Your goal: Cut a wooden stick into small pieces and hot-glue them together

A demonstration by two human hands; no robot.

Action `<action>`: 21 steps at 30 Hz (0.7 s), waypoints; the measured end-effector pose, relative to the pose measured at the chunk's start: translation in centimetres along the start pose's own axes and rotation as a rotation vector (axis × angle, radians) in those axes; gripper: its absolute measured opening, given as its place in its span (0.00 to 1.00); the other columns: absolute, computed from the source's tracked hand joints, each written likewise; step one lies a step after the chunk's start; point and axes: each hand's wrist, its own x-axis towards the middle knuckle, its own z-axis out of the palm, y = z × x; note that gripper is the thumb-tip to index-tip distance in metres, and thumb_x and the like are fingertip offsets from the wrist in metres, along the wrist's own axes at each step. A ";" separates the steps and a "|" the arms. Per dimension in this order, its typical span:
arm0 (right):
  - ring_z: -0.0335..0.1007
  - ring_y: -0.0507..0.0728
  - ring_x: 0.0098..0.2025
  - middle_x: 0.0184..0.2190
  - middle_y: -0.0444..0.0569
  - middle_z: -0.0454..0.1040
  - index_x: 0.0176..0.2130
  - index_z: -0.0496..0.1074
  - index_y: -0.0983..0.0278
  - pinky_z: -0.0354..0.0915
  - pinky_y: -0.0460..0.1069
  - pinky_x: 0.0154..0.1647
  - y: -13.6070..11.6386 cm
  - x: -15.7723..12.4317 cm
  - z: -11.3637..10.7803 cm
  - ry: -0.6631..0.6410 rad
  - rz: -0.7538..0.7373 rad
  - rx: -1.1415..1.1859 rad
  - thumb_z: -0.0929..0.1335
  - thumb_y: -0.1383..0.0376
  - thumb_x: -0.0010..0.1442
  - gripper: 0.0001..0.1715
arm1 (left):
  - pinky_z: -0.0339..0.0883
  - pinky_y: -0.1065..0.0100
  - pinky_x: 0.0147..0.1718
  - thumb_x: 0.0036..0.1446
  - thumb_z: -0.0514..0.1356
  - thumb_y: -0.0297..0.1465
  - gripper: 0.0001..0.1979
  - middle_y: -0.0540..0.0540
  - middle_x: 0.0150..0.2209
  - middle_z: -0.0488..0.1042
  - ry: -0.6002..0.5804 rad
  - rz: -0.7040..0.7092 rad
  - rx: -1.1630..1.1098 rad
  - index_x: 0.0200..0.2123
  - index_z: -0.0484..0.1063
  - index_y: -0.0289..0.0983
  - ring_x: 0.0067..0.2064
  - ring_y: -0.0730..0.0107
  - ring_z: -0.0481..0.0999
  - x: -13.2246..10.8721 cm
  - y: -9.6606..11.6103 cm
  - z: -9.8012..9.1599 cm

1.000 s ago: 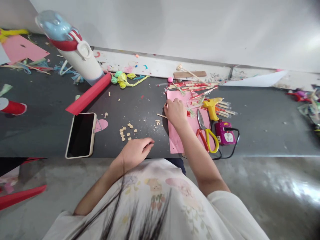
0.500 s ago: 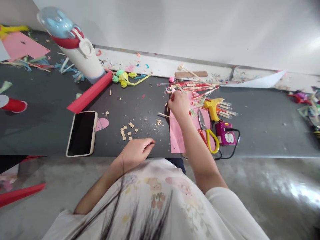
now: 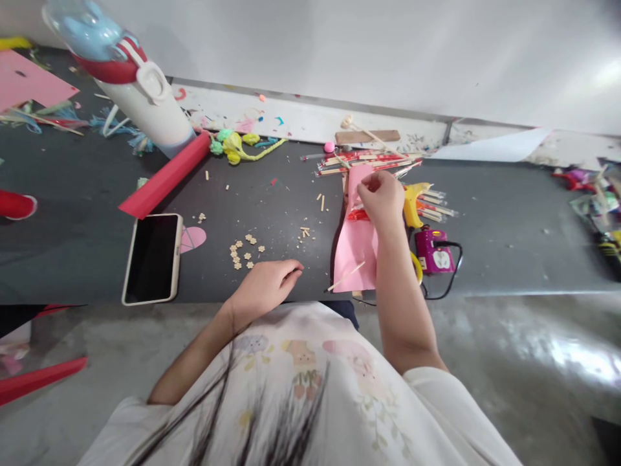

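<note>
My right hand (image 3: pixel 385 197) is closed in a pinch at the upper right part of a pink sheet (image 3: pixel 353 249). The sheet is bent and raised there, and its lower part lies at the front table edge. A thin stick (image 3: pixel 347 277) rests across its lower end, and something red and shiny (image 3: pixel 358 215) shows near its middle. My left hand (image 3: pixel 266 283) rests at the front edge, thumb and forefinger slightly apart, with nothing visible between them. Near it lie small flower-shaped wooden pieces (image 3: pixel 237 254) and short stick bits (image 3: pixel 305 231). Scissors are mostly hidden behind my right forearm, with a yellow handle (image 3: pixel 416 267) showing.
To the right are a yellow glue gun (image 3: pixel 414 202), a purple box (image 3: pixel 433 252) with a black cable, and wrapped sticks (image 3: pixel 436 207). To the left are a phone (image 3: pixel 152 259), a red paper roll (image 3: pixel 169 180) and a tall bottle (image 3: pixel 140 103).
My right hand has moved right, bringing the pink sheet's upper part up and over, so the scissors' blades are hidden. My left hand has barely moved. The view has shifted slightly.
</note>
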 end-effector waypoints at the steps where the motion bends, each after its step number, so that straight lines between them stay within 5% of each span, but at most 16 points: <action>1: 0.69 0.56 0.30 0.26 0.45 0.72 0.28 0.67 0.61 0.65 0.54 0.39 0.1 -0.2 0.2 0.001 -0.012 0.013 0.66 0.68 0.48 0.02 | 0.64 0.70 0.34 0.63 0.50 0.34 0.14 0.49 0.38 0.81 0.006 0.010 0.002 0.45 0.75 0.41 0.37 0.68 0.79 0.2 0.1 0.1; 10: 0.69 0.54 0.29 0.27 0.44 0.73 0.32 0.67 0.61 0.67 0.52 0.38 1.4 -1.4 2.0 0.072 -0.003 0.161 0.64 0.68 0.52 0.04 | 0.65 0.67 0.37 0.65 0.49 0.34 0.16 0.46 0.41 0.80 0.093 0.087 0.214 0.44 0.75 0.41 0.41 0.63 0.79 2.6 1.4 -0.9; 15: 0.68 0.52 0.28 0.28 0.45 0.72 0.34 0.66 0.62 0.68 0.51 0.36 1.9 -1.7 2.6 0.104 -0.020 0.202 0.63 0.68 0.55 0.05 | 0.64 0.65 0.36 0.63 0.49 0.31 0.15 0.42 0.39 0.79 0.179 0.175 0.424 0.41 0.76 0.37 0.40 0.61 0.77 8.4 2.7 -3.1; 21: 0.67 0.51 0.27 0.29 0.45 0.72 0.36 0.66 0.62 0.68 0.49 0.35 1.9 -1.8 2.7 0.055 -0.010 0.239 0.62 0.67 0.56 0.05 | 0.63 0.63 0.35 0.59 0.51 0.28 0.15 0.40 0.38 0.75 0.142 0.257 0.521 0.39 0.77 0.35 0.38 0.61 0.75 15.4 3.1 -3.1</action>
